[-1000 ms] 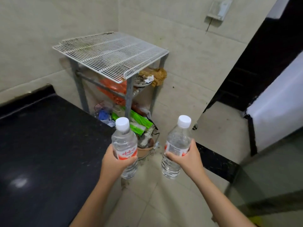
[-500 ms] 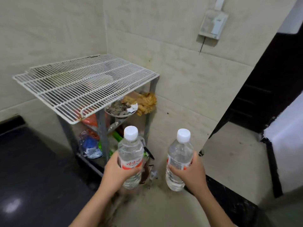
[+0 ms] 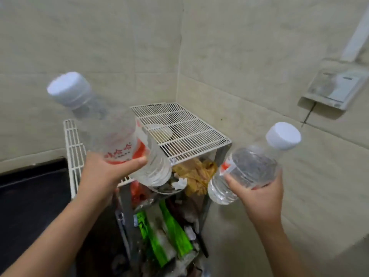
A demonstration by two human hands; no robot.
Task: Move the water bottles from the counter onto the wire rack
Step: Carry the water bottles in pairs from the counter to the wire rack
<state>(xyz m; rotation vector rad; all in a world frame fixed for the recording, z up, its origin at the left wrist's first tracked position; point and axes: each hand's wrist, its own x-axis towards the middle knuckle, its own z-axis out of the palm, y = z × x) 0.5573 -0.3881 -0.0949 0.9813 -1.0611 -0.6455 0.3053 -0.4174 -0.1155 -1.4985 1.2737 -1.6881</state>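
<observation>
A: Water bottles, two of them, both in the air and neither on the wire rack (image 3: 179, 128). The left hand (image 3: 103, 176) is wrapped round the red-and-white label of the left bottle (image 3: 119, 140), thumb across the front. That bottle leans with its white cap toward eleven o'clock and its base toward five.

B: And the other one?

A: The right hand (image 3: 261, 194) is clamped on the lower half of the right bottle (image 3: 251, 166). It tilts the opposite way, cap toward one o'clock, base toward seven. The two bottles are well apart.

B: What sits under the hands?

A: Nearest, at six o'clock, green packets (image 3: 159, 240) among clutter on a lower shelf. Just above them, a crumpled brown bag (image 3: 197, 174) between the two bottle bases.

B: Then the rack?

A: Yes, at twelve o'clock: a white grid top in the corner of the tiled walls. The left bottle's base overlaps its near edge in view; whether they touch I cannot tell. The black counter (image 3: 30, 196) lies at nine o'clock. A wall box (image 3: 335, 88) hangs at two o'clock.
</observation>
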